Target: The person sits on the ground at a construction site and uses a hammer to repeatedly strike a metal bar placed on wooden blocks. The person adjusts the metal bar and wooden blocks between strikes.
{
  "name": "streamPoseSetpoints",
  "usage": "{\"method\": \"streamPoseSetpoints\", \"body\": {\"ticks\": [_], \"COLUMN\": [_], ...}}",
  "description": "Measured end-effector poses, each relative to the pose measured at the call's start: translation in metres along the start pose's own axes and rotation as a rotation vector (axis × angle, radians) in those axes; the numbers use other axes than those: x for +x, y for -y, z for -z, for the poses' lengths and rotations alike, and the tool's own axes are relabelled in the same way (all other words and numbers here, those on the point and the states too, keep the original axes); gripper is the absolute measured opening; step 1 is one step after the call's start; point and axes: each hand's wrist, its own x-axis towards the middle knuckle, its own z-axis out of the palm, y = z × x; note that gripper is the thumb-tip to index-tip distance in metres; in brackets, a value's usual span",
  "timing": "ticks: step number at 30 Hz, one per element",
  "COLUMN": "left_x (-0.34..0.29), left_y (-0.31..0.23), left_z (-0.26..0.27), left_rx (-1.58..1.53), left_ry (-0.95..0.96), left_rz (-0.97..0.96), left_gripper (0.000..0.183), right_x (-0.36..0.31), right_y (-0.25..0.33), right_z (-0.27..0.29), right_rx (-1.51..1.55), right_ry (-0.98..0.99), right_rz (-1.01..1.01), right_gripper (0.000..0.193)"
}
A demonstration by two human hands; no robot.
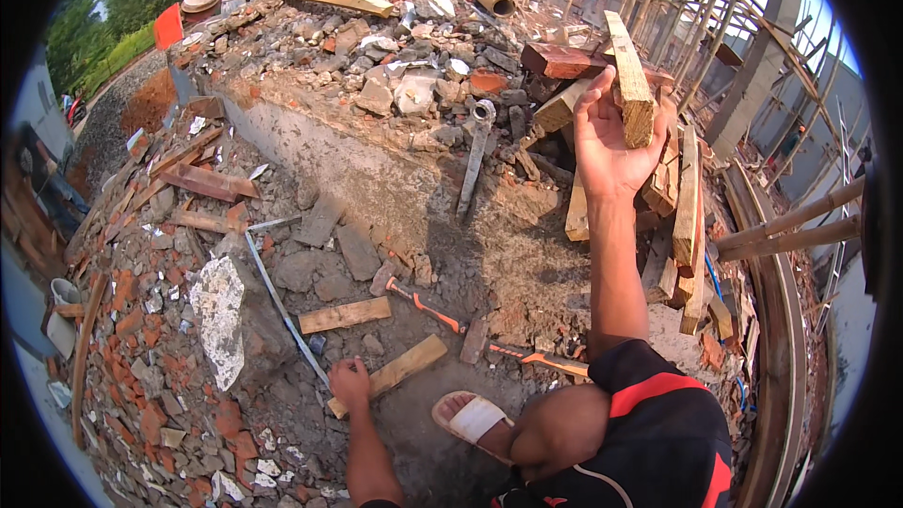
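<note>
My right hand (611, 146) is raised with its palm up. A squared wooden block (630, 94) lies across it, between thumb and fingers, above a stack of timber offcuts (687, 207). Low on the ground, my left hand (350, 384) is closed over the near end of a flat wooden piece (404, 367); its fingertips are partly hidden. A thin metal bar (287, 306) runs close to the left hand. Another short wooden piece (344, 315) lies just beyond. Two hammers with orange-and-black handles rest nearby, one hammer (423, 306) farther off and another hammer (536, 357) beside my knee.
Broken concrete and brick rubble (404, 75) heaps up ahead, with a metal pipe (477, 155) leaning on a low concrete ledge (329, 150). A white-patched concrete chunk (218, 320) stands at left. Bamboo scaffolding (715, 19) rises at far right. My sandalled foot (473, 419) is close to the hammers.
</note>
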Motion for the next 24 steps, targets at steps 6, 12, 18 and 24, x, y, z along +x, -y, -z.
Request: {"method": "streamPoseSetpoints", "body": {"ticks": [6, 12, 18, 24], "left_x": [0.001, 0.000, -0.001, -0.002], "left_y": [0.010, 0.004, -0.002, -0.005], "left_z": [0.002, 0.002, 0.006, 0.004], "left_rx": [-0.017, 0.000, -0.019, -0.014], "left_ry": [-0.034, -0.018, -0.016, 0.018], "left_rz": [-0.015, -0.007, 0.014, 0.039], "left_gripper": [0.029, 0.029, 0.027, 0.027], "right_x": [0.027, 0.046, 0.036, 0.066], "right_y": [0.031, 0.012, 0.028, 0.012], "right_z": [0.016, 0.017, 0.039, 0.012], "right_rx": [0.124, 0.103, -0.179, -0.230], "right_ry": [0.056, -0.075, -0.002, -0.218], "right_rz": [-0.062, 0.054, -0.011, -0.011], "right_gripper": [0.055, 0.079, 0.085, 0.079]}}
